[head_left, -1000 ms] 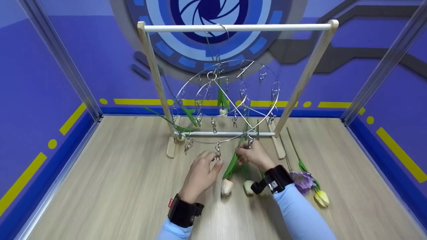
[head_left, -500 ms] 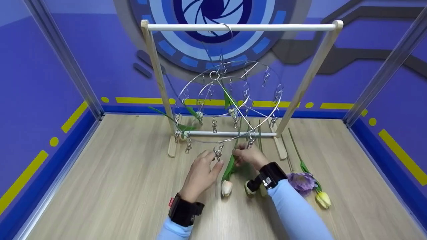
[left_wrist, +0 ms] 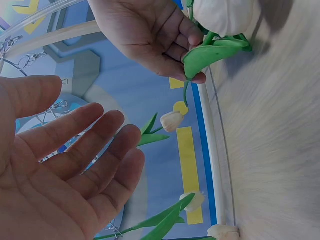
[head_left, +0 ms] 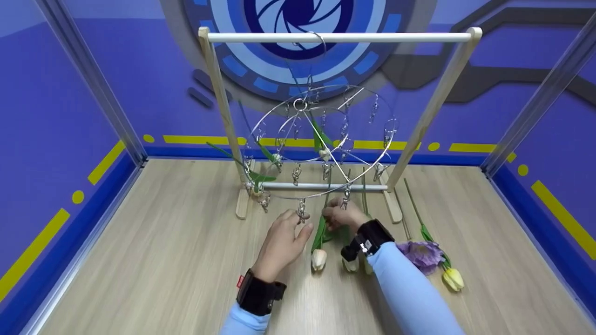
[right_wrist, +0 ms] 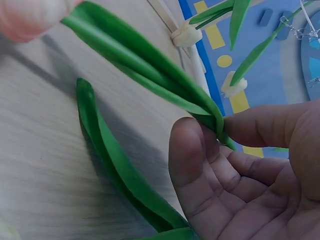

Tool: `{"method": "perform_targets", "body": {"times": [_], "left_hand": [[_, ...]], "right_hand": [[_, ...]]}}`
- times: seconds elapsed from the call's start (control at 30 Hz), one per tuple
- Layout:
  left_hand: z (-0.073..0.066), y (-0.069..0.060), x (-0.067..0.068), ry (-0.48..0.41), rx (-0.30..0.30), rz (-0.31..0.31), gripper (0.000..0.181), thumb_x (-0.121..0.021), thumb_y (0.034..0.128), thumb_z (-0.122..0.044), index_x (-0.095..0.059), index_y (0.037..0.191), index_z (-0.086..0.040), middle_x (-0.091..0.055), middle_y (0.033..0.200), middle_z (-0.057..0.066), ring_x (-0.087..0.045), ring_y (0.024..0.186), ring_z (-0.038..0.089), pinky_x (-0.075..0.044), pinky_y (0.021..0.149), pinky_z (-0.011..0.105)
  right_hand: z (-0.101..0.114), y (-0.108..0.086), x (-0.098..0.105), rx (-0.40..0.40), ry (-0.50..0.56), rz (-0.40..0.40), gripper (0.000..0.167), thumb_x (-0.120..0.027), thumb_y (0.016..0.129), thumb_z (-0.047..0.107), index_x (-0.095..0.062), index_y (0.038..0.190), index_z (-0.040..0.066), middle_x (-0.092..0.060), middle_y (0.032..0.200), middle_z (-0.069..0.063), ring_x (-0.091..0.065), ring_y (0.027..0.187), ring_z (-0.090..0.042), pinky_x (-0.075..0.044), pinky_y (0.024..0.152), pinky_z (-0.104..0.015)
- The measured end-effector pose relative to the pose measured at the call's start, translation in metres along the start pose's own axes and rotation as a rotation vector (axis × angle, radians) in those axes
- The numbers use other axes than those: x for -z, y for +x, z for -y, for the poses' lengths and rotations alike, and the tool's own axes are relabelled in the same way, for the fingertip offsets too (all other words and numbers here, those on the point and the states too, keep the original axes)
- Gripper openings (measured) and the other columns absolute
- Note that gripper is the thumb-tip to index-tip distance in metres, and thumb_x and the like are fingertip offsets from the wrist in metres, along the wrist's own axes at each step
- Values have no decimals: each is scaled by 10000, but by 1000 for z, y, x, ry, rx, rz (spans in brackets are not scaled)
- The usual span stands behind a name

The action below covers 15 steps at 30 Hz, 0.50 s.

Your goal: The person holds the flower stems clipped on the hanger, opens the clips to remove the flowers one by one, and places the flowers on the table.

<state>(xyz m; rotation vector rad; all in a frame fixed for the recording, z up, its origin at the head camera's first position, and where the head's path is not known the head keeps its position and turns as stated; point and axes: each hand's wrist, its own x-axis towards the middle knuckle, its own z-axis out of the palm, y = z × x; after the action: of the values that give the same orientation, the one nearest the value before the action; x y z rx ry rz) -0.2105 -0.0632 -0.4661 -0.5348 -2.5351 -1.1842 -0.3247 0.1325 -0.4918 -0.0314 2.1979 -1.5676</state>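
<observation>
In the head view my right hand (head_left: pixel 344 216) pinches a pale tulip (head_left: pixel 318 259) below the front of a round wire clip hanger (head_left: pixel 300 104). Its bloom points toward me. The right wrist view shows thumb and fingers around the stem, where a green leaf (right_wrist: pixel 145 60) begins. My left hand (head_left: pixel 279 244) has loosely extended fingers and holds nothing, as its palm (left_wrist: pixel 55 185) shows. Its fingertips are beside a front clip (head_left: pixel 301 211); contact cannot be told. Several white tulips, one a hanging tulip (head_left: pixel 324 153), dangle bloom-down from the hanger's left and back.
A wooden stand with a white top bar (head_left: pixel 391 37) carries the hanger. Right of my right hand lie a purple flower (head_left: pixel 423 256) and a yellow tulip (head_left: pixel 453 279). Another pale tulip (head_left: pixel 350 265) is partly hidden under my right wrist. Blue walls (head_left: pixel 139 83) enclose the table.
My right hand has shifted a little left, its fingers still on the tulip's stem. The left hand stays almost in place. The hanger and its flowers sway slightly, and the head view has shifted.
</observation>
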Motion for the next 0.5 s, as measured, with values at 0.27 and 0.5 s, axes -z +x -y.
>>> {"method": "perform_targets", "body": {"times": [0.27,0.5], "left_hand": [[1,0,0,19,-18,-11,215,-642,1013,-154,-710,1148,0,-693,1122,126,-661,1078,308,-538,939,472],[2,0,0,25,-38,-15,197,-636,1017,-153,-704,1133,-8,-690,1101,121,-662,1051,298,-540,926,467]], "right_hand": [[-2,9,-3,-7,-67,13,144,-576,994,11,-617,856,-8,-613,704,-66,-617,562,-150,-586,577,-270],[-3,12,-8,16,-177,-23,199,-604,962,7,-596,765,35,-595,624,-45,-604,522,-130,-577,547,-267]]}}
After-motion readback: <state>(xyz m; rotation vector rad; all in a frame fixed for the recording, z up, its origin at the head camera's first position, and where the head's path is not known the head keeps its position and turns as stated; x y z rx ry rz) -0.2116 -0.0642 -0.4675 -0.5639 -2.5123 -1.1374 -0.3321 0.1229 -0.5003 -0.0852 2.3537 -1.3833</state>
